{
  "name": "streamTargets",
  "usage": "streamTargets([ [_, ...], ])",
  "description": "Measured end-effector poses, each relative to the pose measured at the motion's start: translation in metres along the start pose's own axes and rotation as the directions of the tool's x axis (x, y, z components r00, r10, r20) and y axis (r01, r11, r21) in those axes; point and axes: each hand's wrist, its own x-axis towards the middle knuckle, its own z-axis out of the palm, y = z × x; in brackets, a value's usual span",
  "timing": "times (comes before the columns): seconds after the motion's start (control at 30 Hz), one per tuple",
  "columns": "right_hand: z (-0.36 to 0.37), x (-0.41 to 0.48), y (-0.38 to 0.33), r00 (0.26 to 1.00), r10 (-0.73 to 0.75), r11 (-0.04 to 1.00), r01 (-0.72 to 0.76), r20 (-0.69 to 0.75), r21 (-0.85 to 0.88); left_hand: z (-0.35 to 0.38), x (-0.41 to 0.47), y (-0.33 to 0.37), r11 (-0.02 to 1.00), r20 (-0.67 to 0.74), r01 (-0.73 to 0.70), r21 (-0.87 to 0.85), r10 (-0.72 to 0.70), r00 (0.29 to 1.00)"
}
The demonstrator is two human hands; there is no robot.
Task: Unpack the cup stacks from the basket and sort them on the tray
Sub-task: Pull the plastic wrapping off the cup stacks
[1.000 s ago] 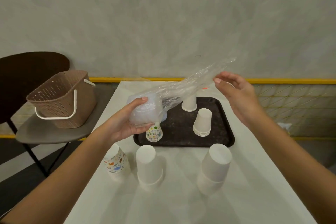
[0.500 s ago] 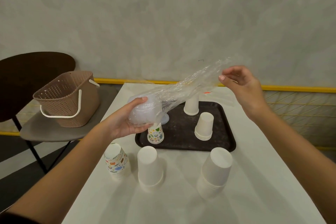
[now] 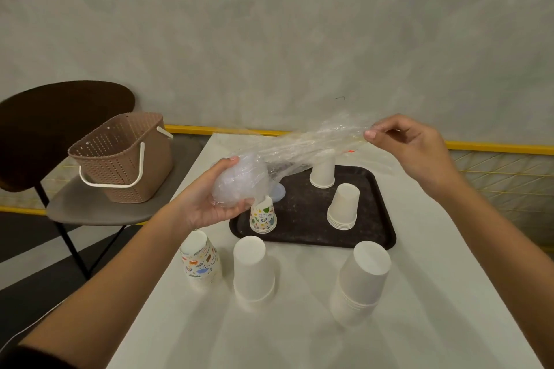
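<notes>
Above the tray's (image 3: 302,213) 9 o'clock edge, your left hand (image 3: 205,207) cradles the clear cup stack (image 3: 239,186), fingers and thumb curled round its fat end. It is bundled in plastic wrap (image 3: 314,142). Your right hand (image 3: 416,150), out past the tray's 1 o'clock corner, pinches the loose tail of that wrap between thumb and fingertip, so the film stretches between your hands, clear of the table (image 3: 299,326).

Three stacks already stand upside down on the tray: a small patterned stack (image 3: 263,214) at 8 o'clock, a far white stack (image 3: 322,171) at 12 and a middle white stack (image 3: 343,207) at 3. Something pale blue (image 3: 279,192) sits at 10 o'clock, mostly hidden behind the bundle.

Off the tray, along the near side of the table, three more wait: a large patterned stack (image 3: 199,260) at 7 o'clock, a plain white stack (image 3: 253,269) at 6 and a tall white stack (image 3: 362,278) at 5.

At the table's 9 o'clock the basket (image 3: 141,177) rests on a chair (image 3: 99,213); what you can see inside shows no cups, though its floor is hidden. Unpacking looks nearly finished and sorting roughly half done. The wrap has to come off before this stack joins the tray.
</notes>
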Motion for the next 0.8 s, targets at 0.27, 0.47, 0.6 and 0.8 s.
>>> streamTargets([
  [0.27, -0.013, -0.008, -0.041, 0.937, -0.003, 0.958, -0.097, 0.348, 0.269, 0.000, 0.002, -0.006, 0.985, 0.109, 0.149, 0.082, -0.157, 0.981],
  [0.47, -0.015, -0.010, -0.044, 0.912, 0.109, 0.988, -0.145, 0.395, 0.061, 0.001, -0.004, -0.009, 0.952, 0.076, 0.155, 0.264, -0.181, 0.981],
  [0.6, -0.009, -0.012, -0.031, 0.837, 0.187, 0.982, -0.176, 0.514, -0.070, 0.008, -0.002, -0.013, 0.967, 0.121, 0.027, 0.252, -0.059, 0.991],
  [0.8, 0.020, -0.019, -0.021, 0.733, 0.266, 0.939, -0.050, 0.626, -0.340, 0.016, -0.003, -0.012, 0.972, 0.150, -0.082, 0.221, 0.049, 0.988],
])
